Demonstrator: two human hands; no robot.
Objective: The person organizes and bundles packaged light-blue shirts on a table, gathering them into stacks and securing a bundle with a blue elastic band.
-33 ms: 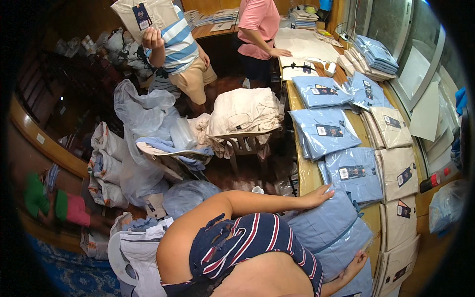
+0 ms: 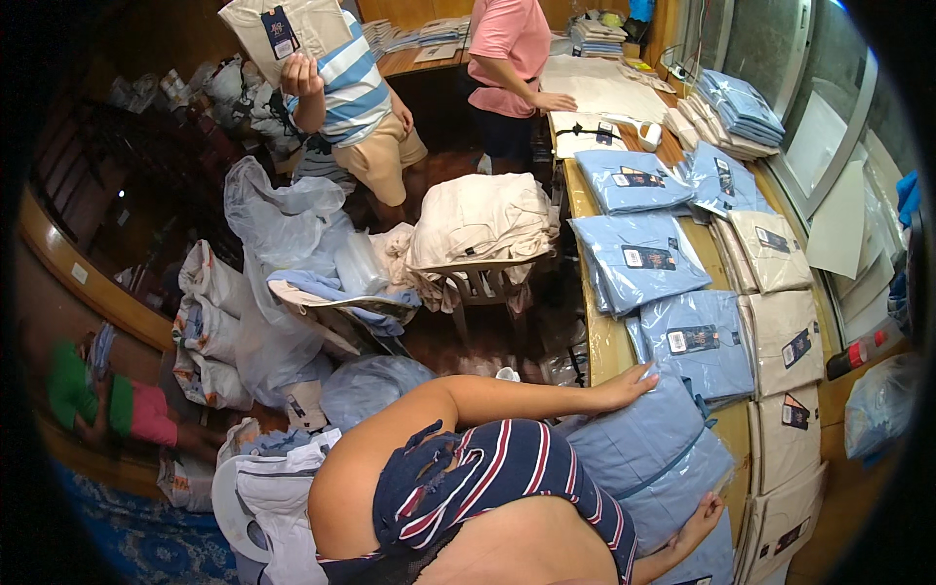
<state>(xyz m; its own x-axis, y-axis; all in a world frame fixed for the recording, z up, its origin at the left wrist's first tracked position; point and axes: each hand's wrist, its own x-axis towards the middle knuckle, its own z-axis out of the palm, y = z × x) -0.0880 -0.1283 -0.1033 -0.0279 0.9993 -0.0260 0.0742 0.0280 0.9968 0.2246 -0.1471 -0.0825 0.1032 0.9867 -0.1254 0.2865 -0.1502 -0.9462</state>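
Left hand [image 2: 629,387] flat, fingers spread, palm down on top edge of light-blue folded shirt in clear plastic bag [image 2: 648,448], lying at near end of long wooden table [image 2: 597,336]. Right hand [image 2: 704,514] lower right, fingers loosely curled against lower edge of same bagged shirt; gripping or only touching, cannot tell. Both forearms reaching across from lower left, striped navy, red and white sleeveless top [image 2: 497,478] filling bottom centre.

Along table beyond the hands: row of bagged light-blue shirts with dark tags, nearest one [image 2: 694,343] just above left hand, next [image 2: 639,258] and [image 2: 632,180] farther up, partly overlapping. Beside them, toward the window, column of bagged beige folded shirts [image 2: 785,336], running down to the bottom right. Stack of folded blue shirts [image 2: 741,102] near window at far end.

Left of table, white plastic chair [image 2: 478,283] piled with cream folded garments [image 2: 480,222]. Crumpled clear plastic bags [image 2: 278,210] and filled white sacks [image 2: 210,283] on floor to the left.

Far end: person in pink top [image 2: 509,44] standing, one hand on cream cloth spread on table. Person in blue-and-white striped shirt and tan shorts [image 2: 366,97] holding up bagged beige garment [image 2: 283,29]. Another person in green top and pink shorts [image 2: 97,400] lying on floor at far left.
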